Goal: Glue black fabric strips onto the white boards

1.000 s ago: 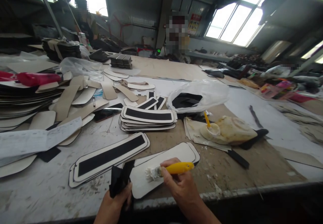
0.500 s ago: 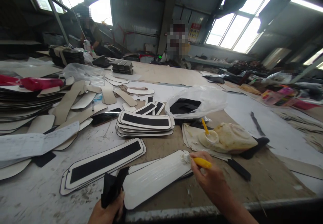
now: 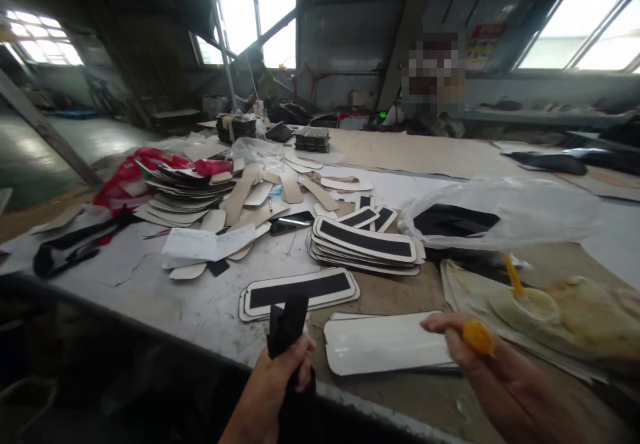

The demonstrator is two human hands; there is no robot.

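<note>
My left hand (image 3: 283, 371) is closed around a bunch of black fabric strips (image 3: 289, 324) at the table's front edge. My right hand (image 3: 493, 371) grips a brush by its yellow handle (image 3: 479, 337), whose end points towards me; its bristles are hidden behind the fingers. Beneath and left of that hand lies a rounded white panel (image 3: 383, 347), its surface shiny and wet, on top of other panels. Just beyond my left hand, white panels with a black strip (image 3: 300, 289) down the middle lie stacked.
A taller pile of black-striped panels (image 3: 365, 241) stands behind. To its right are a clear plastic bag (image 3: 540, 214) holding black pieces and a glue-crusted container (image 3: 585, 311) with a yellow stick. Loose panels, papers (image 3: 207, 243) and a phone (image 3: 293, 223) lie left. A person (image 3: 435, 77) is in the background.
My view has swung left, so the table contents appear farther right. The brush's white bristles showed at the panel's far end before; now the handle end faces me. My left hand still holds the strips.
</note>
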